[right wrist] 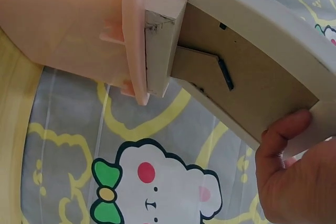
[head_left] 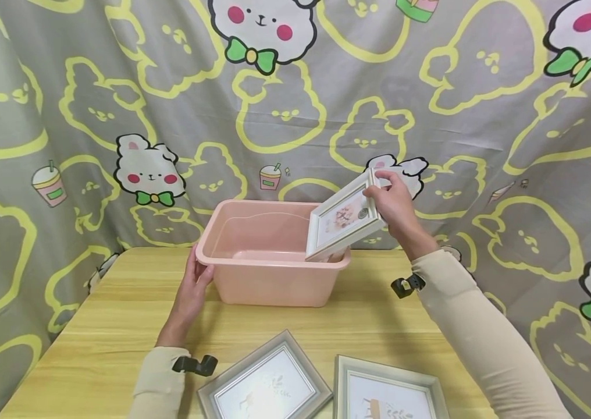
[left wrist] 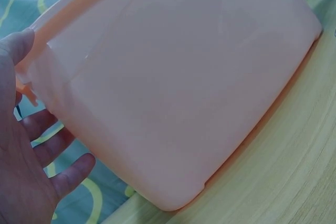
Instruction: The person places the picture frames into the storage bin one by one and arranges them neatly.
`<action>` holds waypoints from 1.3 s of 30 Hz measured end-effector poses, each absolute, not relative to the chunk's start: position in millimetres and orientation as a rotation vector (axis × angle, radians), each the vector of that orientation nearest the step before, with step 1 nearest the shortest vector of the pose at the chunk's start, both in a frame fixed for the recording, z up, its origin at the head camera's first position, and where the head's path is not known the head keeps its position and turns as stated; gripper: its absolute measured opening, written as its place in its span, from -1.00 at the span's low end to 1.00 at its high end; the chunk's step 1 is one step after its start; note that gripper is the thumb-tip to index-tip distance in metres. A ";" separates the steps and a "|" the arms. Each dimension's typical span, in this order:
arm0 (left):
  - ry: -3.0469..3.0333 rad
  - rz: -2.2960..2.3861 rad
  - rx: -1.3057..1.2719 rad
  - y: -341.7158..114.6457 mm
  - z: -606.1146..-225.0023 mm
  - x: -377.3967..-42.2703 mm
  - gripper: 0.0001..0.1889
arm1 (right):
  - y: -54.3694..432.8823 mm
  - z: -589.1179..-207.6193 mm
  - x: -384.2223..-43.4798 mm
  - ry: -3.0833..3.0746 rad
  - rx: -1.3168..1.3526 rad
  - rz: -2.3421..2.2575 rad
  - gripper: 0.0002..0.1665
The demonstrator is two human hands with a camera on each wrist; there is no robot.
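Observation:
A pink plastic tub [head_left: 274, 282] stands toward the back of the wooden table. My left hand [head_left: 191, 294] holds its left end, thumb at the front corner under the rim and fingers along the side [left wrist: 31, 156]. With my right hand [head_left: 395, 203] I grip a white picture frame [head_left: 345, 218] by its upper right end. The frame tilts over the tub's right end, its lower end overlapping the rim, and its flower print faces up toward me. From the right wrist, the brown backing [right wrist: 247, 77] with a small stand leg shows, beside the tub's rim [right wrist: 135, 35].
Two more picture frames lie face up at the table's front: a grey one [head_left: 212, 391] left of centre and a pale one [head_left: 341, 387] to its right. A cartoon-printed curtain [head_left: 295, 128] hangs close behind the tub and along both sides.

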State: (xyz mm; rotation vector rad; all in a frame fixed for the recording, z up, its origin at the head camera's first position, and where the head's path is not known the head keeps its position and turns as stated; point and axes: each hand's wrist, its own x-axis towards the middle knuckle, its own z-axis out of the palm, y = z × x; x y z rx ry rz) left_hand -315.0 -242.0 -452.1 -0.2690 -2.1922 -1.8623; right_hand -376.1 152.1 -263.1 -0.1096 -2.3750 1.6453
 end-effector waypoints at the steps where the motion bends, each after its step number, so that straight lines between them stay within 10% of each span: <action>1: -2.191 -1.866 -0.269 -241.5 -452.0 -315.2 -0.31 | 151.5 -263.5 -377.0 -2.375 -0.113 1.642 -0.31; 39: -2.119 -1.917 -0.298 -239.5 -451.8 -313.4 -0.30 | 113.5 -286.8 -398.0 -2.675 -0.100 1.179 -0.32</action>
